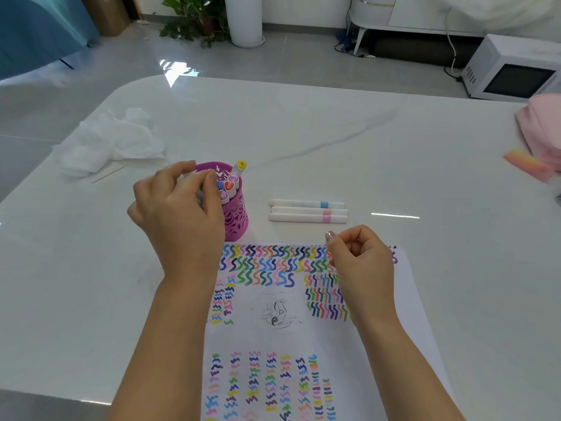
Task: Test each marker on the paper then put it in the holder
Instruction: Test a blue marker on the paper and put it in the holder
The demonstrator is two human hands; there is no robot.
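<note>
White tabletop: left hand pinches a marker over the purple holder; right hand loosely curled, empty. Lower it upright, clear of neighbouring caps.

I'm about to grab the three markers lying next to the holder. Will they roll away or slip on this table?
The three markers look like smooth, straight barrels, so they are probably stiff and light. They lie side by side touching on the glossy table, so a nudge could well slide or roll them, perhaps together. Whether the barrels are round or flat-sided is unclear, so pinching one near its middle seems safest.
</note>
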